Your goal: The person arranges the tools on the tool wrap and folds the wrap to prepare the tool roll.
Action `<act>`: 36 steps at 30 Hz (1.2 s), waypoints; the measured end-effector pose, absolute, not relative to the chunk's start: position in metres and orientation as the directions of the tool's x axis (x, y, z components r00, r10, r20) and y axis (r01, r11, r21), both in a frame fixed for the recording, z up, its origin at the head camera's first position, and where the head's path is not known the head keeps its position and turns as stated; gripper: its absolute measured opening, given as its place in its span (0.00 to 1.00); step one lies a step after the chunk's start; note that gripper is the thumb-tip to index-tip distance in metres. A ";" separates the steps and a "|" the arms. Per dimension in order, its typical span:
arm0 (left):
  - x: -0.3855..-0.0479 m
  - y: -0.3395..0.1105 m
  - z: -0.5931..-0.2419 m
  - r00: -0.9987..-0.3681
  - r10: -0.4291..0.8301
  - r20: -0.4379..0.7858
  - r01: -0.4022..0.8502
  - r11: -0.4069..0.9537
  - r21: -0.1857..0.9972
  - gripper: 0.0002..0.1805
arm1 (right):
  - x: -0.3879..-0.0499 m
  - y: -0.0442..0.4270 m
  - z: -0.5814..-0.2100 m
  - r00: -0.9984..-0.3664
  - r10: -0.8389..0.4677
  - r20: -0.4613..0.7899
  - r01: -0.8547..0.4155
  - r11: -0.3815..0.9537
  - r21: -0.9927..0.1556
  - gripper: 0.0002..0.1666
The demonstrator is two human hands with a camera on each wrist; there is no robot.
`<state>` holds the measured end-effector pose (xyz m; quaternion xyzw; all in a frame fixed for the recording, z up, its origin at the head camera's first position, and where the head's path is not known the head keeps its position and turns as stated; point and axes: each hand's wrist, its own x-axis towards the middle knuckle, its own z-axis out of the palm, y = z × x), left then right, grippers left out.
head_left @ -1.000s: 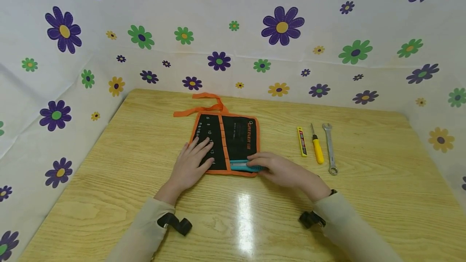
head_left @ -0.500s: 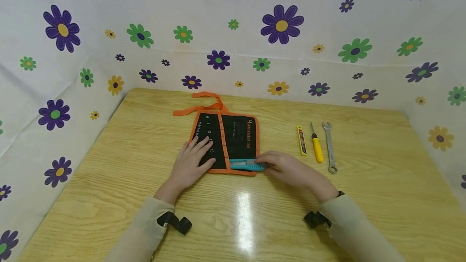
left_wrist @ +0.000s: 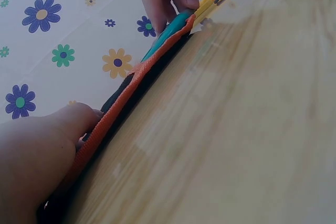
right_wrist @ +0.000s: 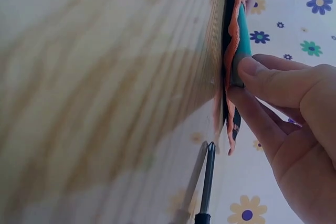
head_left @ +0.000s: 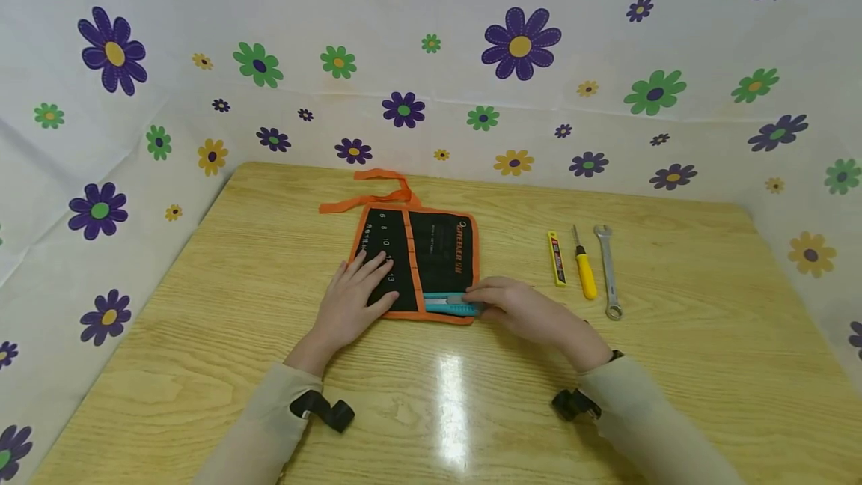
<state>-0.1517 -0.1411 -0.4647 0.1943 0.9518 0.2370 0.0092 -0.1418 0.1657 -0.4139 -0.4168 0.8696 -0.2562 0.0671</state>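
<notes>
A black tool pouch (head_left: 441, 245) with orange edging lies unrolled on the table, sizes printed along its pocket strip. My left hand (head_left: 353, 302) rests on that strip with its fingers spread. A teal utility knife (head_left: 447, 309) lies along the pouch's near side, its left end at the pocket's opening; how far it reaches inside is hidden. My right hand (head_left: 518, 309) pinches the knife's right end between thumb and fingers. The right wrist view shows the thumb (right_wrist: 252, 66) pressed against the teal knife body (right_wrist: 243, 45).
Right of the pouch lie a small yellow box (head_left: 557, 259), a screwdriver (head_left: 586, 275) with a yellow handle, and a combination wrench (head_left: 609, 272). Orange ties (head_left: 367, 202) trail from the pouch's far edge. A flower-print cloth (head_left: 431, 21) hangs behind the table (head_left: 269, 425).
My right hand and the utility knife first slid slightly right, then back left toward the pocket strip. The left hand has stayed on the pouch.
</notes>
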 end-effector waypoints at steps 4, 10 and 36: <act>-0.152 -0.141 -0.465 -0.924 0.376 0.071 0.365 0.811 0.458 0.33 | -0.143 0.163 -0.414 -0.641 -0.762 0.091 -0.693 0.524 -0.495 0.21; -0.152 -0.141 -0.466 -0.922 0.382 0.068 0.369 0.810 0.455 0.33 | -0.145 0.157 -0.416 -0.632 -0.771 0.085 -0.702 0.522 -0.484 0.21; -0.152 -0.141 -0.465 -0.920 0.382 0.089 0.381 0.816 0.435 0.33 | -0.150 0.132 -0.418 -0.603 -0.792 0.099 -0.740 0.509 -0.440 0.19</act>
